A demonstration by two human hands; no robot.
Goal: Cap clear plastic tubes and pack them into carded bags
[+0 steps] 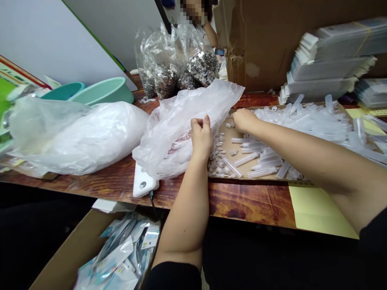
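My left hand [202, 137] is closed on the edge of a clear plastic bag [178, 121], which lies crumpled and partly spread over the table's middle. My right hand [244, 120] has its fingers curled down at the far left part of a shallow cardboard tray [228, 139]; whatever is in them is hidden. In the tray, small white plastic caps [218, 158] are heaped along the left side. Clear plastic tubes [266, 163] lie loose below my right wrist, and more tubes [320, 121] are piled behind my right forearm.
A full white plastic bag [99, 135] and green basins [102, 90] are at left. Bags of metal parts [202, 66] stand behind, near another person's arm [211, 35]. Stacked packs [329, 60] sit back right. A white device [144, 181] with a cable lies by the front edge, above a box of packets [121, 253].
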